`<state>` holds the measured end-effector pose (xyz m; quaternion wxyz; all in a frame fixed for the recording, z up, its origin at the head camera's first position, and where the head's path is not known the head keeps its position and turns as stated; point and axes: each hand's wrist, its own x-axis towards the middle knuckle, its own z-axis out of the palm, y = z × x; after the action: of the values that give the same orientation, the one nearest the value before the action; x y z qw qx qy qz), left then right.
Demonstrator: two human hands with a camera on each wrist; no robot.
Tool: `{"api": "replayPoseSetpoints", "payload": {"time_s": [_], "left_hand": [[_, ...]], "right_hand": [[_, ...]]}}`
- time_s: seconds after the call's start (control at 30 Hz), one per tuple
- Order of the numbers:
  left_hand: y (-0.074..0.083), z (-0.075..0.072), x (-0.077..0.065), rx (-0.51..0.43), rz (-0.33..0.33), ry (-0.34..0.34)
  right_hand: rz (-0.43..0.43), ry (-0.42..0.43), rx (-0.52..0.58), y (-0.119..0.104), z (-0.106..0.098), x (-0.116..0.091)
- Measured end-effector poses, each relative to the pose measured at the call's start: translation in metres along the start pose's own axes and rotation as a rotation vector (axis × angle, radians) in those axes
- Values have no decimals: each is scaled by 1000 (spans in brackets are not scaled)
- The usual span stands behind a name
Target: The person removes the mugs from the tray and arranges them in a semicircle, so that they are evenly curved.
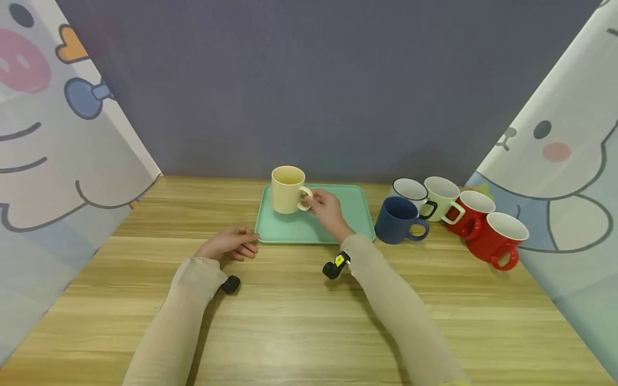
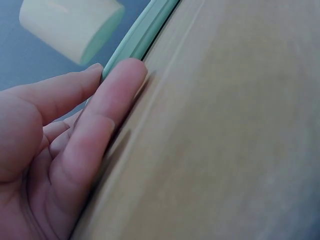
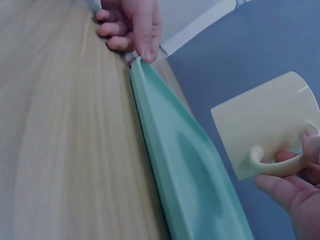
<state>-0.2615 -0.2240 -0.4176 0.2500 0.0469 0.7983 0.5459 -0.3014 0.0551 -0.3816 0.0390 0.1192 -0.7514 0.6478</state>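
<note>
A pale yellow mug (image 1: 284, 194) is held upright by my right hand (image 1: 329, 212), with thumb and fingers pinching its handle. In the right wrist view the mug (image 3: 267, 120) hangs clear of the mint-green tray (image 3: 172, 145), and a shadow falls on the tray. My left hand (image 1: 229, 244) pinches the near left corner of the tray (image 1: 351, 206). In the left wrist view the left thumb lies on the tray's rim (image 2: 137, 37), and the other fingers lie along its outer side, their tips partly beneath it.
Right of the tray stands a dark blue mug (image 1: 397, 220). Behind it are a white mug with a black rim (image 1: 403, 190) and a pale cream-green mug (image 1: 440, 198). Two red mugs, one (image 1: 463, 206) behind the other (image 1: 490, 241), stand farther right. A grey wall (image 1: 309, 91) closes the wooden table's back.
</note>
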Motion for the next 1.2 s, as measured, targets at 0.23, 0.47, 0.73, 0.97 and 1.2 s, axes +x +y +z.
{"api": "replayPoseSetpoints", "payload": {"time_s": [0.23,0.47,0.73,0.97,1.2], "left_hand": [[-2,-1,1,1,1,-2],[-2,-1,2,9,-10,1],[-3,0,2,5,-9,0],[-1,1,2,5,-6,-5],[-2,0,2,0,-10,-3]], "right_hand": [[3,-44,-19,-13,-21,-17],[-1,-81,-36,-19,-44,-32],[-2,-131,-73,-28,-72,-54],[-18,-106,-114,-31,-97,-73],[-70,-103,-142,-32,-116,-92]]}}
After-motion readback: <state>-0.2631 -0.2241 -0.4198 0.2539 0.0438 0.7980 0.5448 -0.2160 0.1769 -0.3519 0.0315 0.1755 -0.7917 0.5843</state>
